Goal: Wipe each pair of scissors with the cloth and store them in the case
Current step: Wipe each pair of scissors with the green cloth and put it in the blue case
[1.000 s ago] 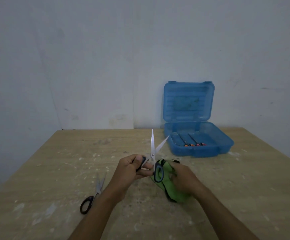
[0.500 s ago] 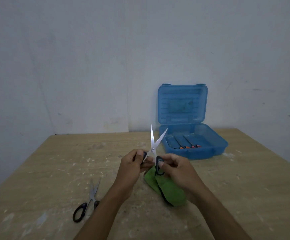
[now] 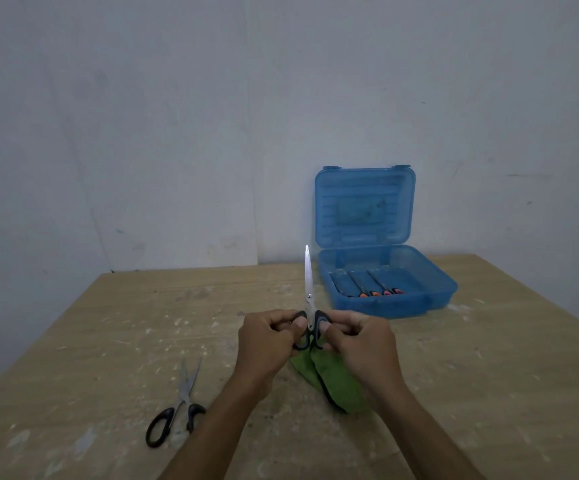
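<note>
I saw that the blades of the held scissors [image 3: 308, 292] had come together: half a second before they stood spread in a V, and a second before wider apart, but at this moment they formed one closed point standing upright above my hands. My left hand [image 3: 266, 341] had its fingers curled round the left handle loop and my right hand [image 3: 362, 344] gripped the right loop, thumbs pressed on the black handles, so both hands were closed on the tool. The green cloth [image 3: 336, 379] hung below the handles and trailed onto the table [image 3: 108, 341]; I could not tell whether the right hand had a corner of it pinched, since its fingers hid that spot. I judged the closing of the blades to mean that the wiping of this pair was finished or nearly so, and that it was being readied for the blue case [image 3: 419, 299], which stood open at the far right of the table with its lid upright and several orange-handled tools already lying in the tray. A second pair of scissors [image 3: 180, 407] lay flat at the near left, well apart from my hands, seemingly unwiped. Compared with the earlier view the case sat lower and nearer, from my head tilting.
</note>
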